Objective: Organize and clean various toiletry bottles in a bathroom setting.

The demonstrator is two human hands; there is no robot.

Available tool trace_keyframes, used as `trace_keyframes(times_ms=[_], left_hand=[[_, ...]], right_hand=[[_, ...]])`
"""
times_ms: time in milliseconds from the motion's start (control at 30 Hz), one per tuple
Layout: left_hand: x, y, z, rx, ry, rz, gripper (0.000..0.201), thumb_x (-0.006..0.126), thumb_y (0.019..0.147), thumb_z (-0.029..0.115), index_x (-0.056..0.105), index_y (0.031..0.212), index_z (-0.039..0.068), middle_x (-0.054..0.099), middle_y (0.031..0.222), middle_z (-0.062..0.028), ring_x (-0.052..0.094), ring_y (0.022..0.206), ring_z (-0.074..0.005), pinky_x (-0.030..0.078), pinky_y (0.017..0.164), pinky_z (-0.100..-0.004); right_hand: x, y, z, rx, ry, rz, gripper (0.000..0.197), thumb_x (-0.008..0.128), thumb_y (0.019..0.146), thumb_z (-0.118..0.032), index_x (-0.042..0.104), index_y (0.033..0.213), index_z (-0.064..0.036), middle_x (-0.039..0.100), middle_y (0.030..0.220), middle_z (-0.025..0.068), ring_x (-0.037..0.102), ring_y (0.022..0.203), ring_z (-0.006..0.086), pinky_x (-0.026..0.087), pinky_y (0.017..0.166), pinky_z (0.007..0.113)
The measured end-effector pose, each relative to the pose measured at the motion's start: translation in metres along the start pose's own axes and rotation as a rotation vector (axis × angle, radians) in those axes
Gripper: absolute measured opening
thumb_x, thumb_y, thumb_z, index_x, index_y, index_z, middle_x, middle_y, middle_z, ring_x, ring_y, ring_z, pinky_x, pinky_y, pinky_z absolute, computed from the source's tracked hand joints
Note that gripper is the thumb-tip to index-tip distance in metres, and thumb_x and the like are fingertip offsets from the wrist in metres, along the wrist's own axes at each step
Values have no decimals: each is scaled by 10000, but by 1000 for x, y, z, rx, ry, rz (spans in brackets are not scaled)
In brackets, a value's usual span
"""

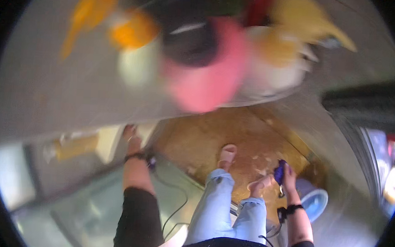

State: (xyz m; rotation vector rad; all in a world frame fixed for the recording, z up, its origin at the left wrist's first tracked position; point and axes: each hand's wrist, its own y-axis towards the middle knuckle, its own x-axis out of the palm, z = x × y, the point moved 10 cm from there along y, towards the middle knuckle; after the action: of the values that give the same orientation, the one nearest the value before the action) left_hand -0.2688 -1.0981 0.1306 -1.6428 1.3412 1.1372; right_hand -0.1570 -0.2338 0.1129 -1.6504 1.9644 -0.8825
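My right hand [289, 175] is closed around a small dark purple thing, bunched like a cloth or scrubber [279, 172]; its exact kind is unclear. It hangs low above the brown floor, beside a light blue bucket [314, 204]. Off to the left, my left hand [131, 135] is at the edge of a white panel [108, 141], just under the grey counter [72, 93]. That hand's fingers are small and blurred, so their grip does not show.
Smeared by motion, a pink tub [204, 87] with something black on it, a bottle with an orange spray head [137, 31] and a yellow item like a rubber glove [303, 14] crowd the counter. Cables [181, 204] hang near my legs. Glassy greenish panels [93, 207] stand left.
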Motion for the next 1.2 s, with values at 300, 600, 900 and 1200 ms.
trace_keyframes(times_ms=[300,600,900,1200], left_hand=[[-28,-132,226,-1130,-1529,-502,508,465,888,321,361,1358,158,350,1423,-59,344,1287,-208,348,997,-448],[-574,-174,672,1126,-1339,-179,297,639,731,43,595,1024,32,545,1128,-140,492,1125,-282,407,949,-377],[-748,-22,867,881,-1789,121,247,595,898,213,545,1038,15,593,944,-41,537,861,-113,441,779,-268],[-775,-164,730,933,-180,1677,337,442,896,287,575,954,-18,627,860,-120,598,703,-223,487,629,-318]], right_hand=[[-104,-18,16,-28,-167,361,397,436,965,-353,561,1109,-5,621,903,53,545,791,138,444,743,271],[-226,-108,114,-73,356,657,325,454,965,-304,579,1063,-20,631,898,49,576,783,120,470,725,258],[-330,-160,175,-23,205,902,321,468,944,-268,592,1091,-11,461,1169,161,405,1151,268,311,991,366],[-410,-147,241,49,685,903,337,507,923,-271,589,1128,-16,633,995,108,583,892,195,446,815,306]])
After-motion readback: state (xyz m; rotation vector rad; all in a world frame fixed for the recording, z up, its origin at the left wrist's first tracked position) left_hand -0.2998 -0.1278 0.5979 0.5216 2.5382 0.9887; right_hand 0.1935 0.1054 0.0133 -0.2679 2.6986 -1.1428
